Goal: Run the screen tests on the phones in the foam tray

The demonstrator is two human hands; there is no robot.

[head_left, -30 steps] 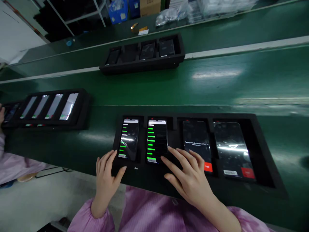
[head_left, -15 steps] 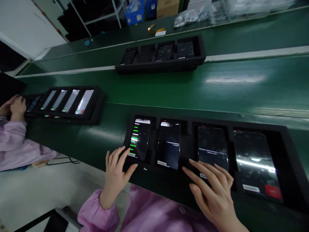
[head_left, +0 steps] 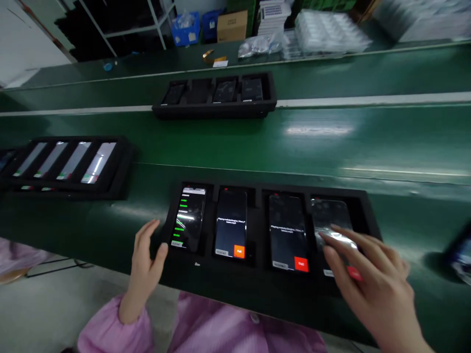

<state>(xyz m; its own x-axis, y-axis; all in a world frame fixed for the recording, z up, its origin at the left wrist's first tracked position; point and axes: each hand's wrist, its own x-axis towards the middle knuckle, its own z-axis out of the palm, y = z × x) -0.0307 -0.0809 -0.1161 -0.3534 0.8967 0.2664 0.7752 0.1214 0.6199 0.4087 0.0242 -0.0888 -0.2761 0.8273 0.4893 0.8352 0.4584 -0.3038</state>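
A black foam tray (head_left: 255, 225) in front of me holds a row of phones, screens up. My left hand (head_left: 145, 264) hovers at the tray's left end, fingers apart, holding nothing. Closest to it lies a phone with green text lines (head_left: 189, 218). Beside that, a second phone (head_left: 231, 220) shows white text and an orange button; a third phone (head_left: 287, 230) shows similar text and a red button. Over the rightmost phone (head_left: 331, 211) is my right hand (head_left: 371, 274), fingers extended and empty, partly covering its screen. I cannot tell whether the fingertips touch the glass.
Another black tray (head_left: 123, 169) with lit phones stands to the left. A further tray (head_left: 215, 110) with dark phones sits across the green bench. Behind are a cardboard box (head_left: 231, 27), blue bins (head_left: 186, 29) and clear plastic trays (head_left: 329, 32). A dark object (head_left: 461, 255) is at the right edge.
My right hand has moved from the third phone to the rightmost one. My left hand has drawn back left. The second and third phones now show coloured buttons. The view has shifted right.
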